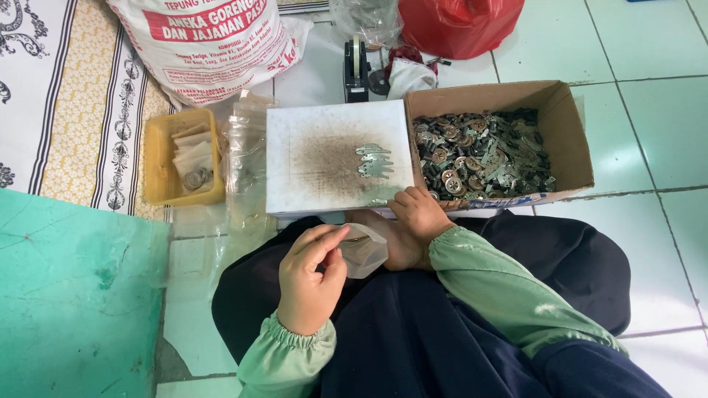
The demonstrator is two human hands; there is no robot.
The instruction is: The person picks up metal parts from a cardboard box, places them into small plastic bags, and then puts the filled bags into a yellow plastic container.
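Two bare hands worked above a dark lap, both in pale green sleeves. The left hand (313, 276) was curled, its grip closed with thumb and fingertips pinched on the rim of a small clear plastic bag (365, 249), which hung open toward the right hand. The right hand (418, 214) lay just below the near edge of the white board (335, 158), fingers bent and loosely folded; whether anything sat inside that grip could not be told, since the palm faced down.

On the white board, which bore a brownish smudge across its middle, a few flat silver metal pieces (374, 161) lay in a short stack of rows near its right edge. Touching the board's right side stood an open cardboard box (571, 129) heaped with small metal parts (483, 155), round discs and flat strips mixed together. To the left of the board leaned a pile of clear plastic bags (247, 158), and beyond that a yellow plastic tray (158, 166) holding paper slips and a few round metal parts. Behind the board stood a black tape dispenser (356, 70), with a large white printed sack (210, 44) to its left and a red plastic bag (457, 26) to its right. Everything rested on a white tiled floor (656, 59); a patterned mat (66, 96) lay far left of the board, and a green surface (74, 295) lay below that.
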